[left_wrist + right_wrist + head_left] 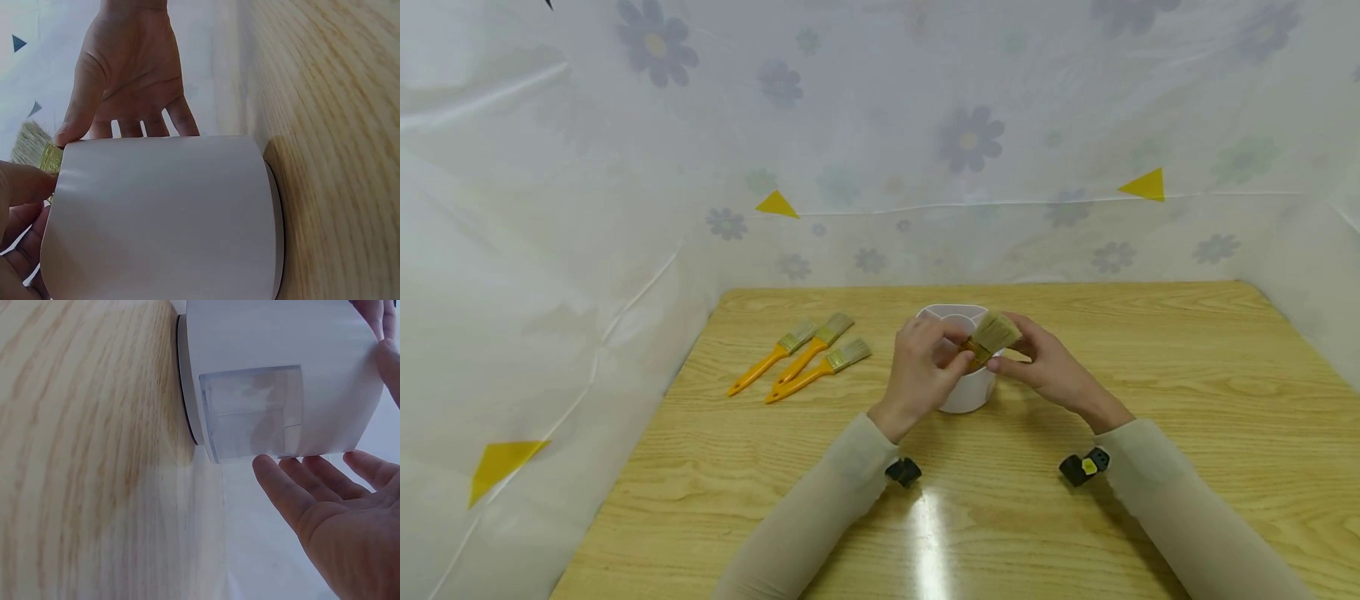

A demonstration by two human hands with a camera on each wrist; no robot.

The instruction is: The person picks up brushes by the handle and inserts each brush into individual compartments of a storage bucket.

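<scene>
A white pen holder (966, 396) with a divided top stands upright on the table. Over its opening, my left hand (921, 367) pinches a paintbrush (996, 332) near the metal band, bristles up and tilted right. The pen holder hides most of the brush's handle. My right hand (1052, 371) is at the holder's right side, its thumb by the rim near the brush. In the right wrist view its fairly straight fingers (284, 487) touch the wall beside a clear window (256, 412). Left of the holder lie three paintbrushes (812, 358) with orange handles.
The wood-grain table (1187, 375) extends around the pen holder. A pale flowered sheet (880, 150) hangs behind and at the sides, with yellow triangles (1146, 185) on it. Small black devices (1084, 467) sit at both wrists.
</scene>
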